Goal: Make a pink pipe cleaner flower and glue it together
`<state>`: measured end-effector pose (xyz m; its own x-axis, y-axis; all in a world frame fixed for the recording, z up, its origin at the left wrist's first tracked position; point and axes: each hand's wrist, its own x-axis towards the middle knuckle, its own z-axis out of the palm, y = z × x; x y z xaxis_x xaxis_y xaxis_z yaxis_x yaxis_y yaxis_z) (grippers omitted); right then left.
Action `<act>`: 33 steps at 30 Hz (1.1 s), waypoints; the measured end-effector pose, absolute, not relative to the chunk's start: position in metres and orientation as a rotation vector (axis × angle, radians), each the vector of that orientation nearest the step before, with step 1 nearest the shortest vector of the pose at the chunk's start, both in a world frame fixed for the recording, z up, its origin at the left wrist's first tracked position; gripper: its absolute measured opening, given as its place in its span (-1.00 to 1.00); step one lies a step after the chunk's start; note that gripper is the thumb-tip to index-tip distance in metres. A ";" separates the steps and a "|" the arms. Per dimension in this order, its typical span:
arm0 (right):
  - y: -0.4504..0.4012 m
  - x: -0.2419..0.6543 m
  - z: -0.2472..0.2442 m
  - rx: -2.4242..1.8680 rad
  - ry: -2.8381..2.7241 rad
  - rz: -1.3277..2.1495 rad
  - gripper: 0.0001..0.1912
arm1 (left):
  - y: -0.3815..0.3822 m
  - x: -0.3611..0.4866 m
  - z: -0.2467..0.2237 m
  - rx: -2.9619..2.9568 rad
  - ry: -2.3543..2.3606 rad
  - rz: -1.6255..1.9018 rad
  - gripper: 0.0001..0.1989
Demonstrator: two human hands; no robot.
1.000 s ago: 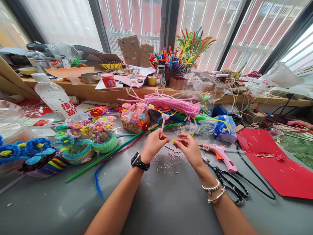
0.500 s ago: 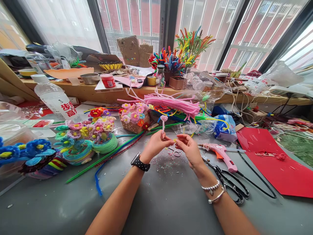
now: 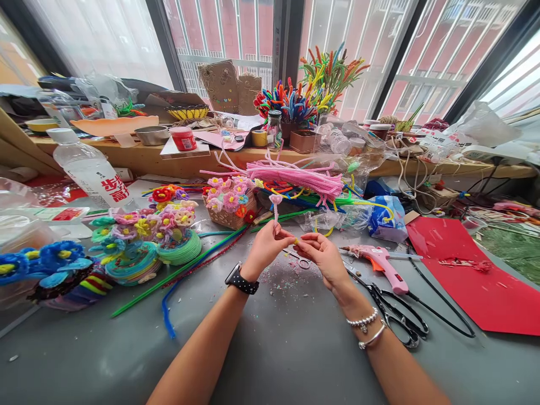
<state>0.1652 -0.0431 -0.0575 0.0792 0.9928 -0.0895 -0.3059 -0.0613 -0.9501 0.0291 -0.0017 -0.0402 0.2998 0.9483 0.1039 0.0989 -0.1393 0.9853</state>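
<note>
My left hand (image 3: pixel 265 251) is closed around a pink pipe cleaner (image 3: pixel 276 210), which stands upright above the fingers with a small looped head. Between the fingertips of my right hand (image 3: pixel 324 256) is a tiny yellow piece (image 3: pixel 296 242), perhaps pipe cleaner. The left thumb and fingertips reach up to that yellow piece; whether they grip it too I cannot tell. Just behind the hands lie small scissors (image 3: pixel 303 262), partly hidden by the right hand. A pink glue gun (image 3: pixel 383 263) rests on its side to the right, beside large black-handled scissors (image 3: pixel 400 320).
Pipe-cleaner flower pots (image 3: pixel 179 247) and a flower basket (image 3: pixel 231 211) stand at left, near a tilted-looking water bottle (image 3: pixel 90 171). Behind the hands lies a pink pipe-cleaner bundle (image 3: pixel 295 177). Red card (image 3: pixel 476 275) lies right, with the glue gun's black cord (image 3: pixel 447 315) alongside.
Both hands have shifted slightly left in view, and the fingertips have come closer together at the yellow piece. The pink pipe cleaner's head now faces differently and shows as a heart-like loop.
</note>
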 end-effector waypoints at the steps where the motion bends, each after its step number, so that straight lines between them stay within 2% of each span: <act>1: -0.043 0.166 -0.058 -1.082 -0.889 1.314 -0.70 | -0.002 0.029 -0.040 1.491 1.000 1.021 -0.61; 6: -0.041 0.171 -0.062 -1.244 -1.214 1.019 -0.84 | -0.001 0.029 -0.040 1.460 0.965 1.068 -0.61; 9: -0.042 0.171 -0.062 -1.299 -1.375 0.867 -0.82 | -0.002 0.028 -0.039 1.499 0.945 1.065 -0.62; 15: -0.042 0.169 -0.059 -1.351 -1.367 0.804 -0.71 | -0.005 0.029 -0.034 1.526 0.977 1.007 -0.60; 28: -0.045 0.167 -0.056 -1.267 -1.415 0.709 -0.77 | -0.007 0.027 -0.028 1.303 0.926 0.872 -0.58; 33: -0.045 0.171 -0.054 -1.347 -1.524 0.671 -0.74 | -0.006 0.027 -0.029 1.348 0.930 0.995 -0.56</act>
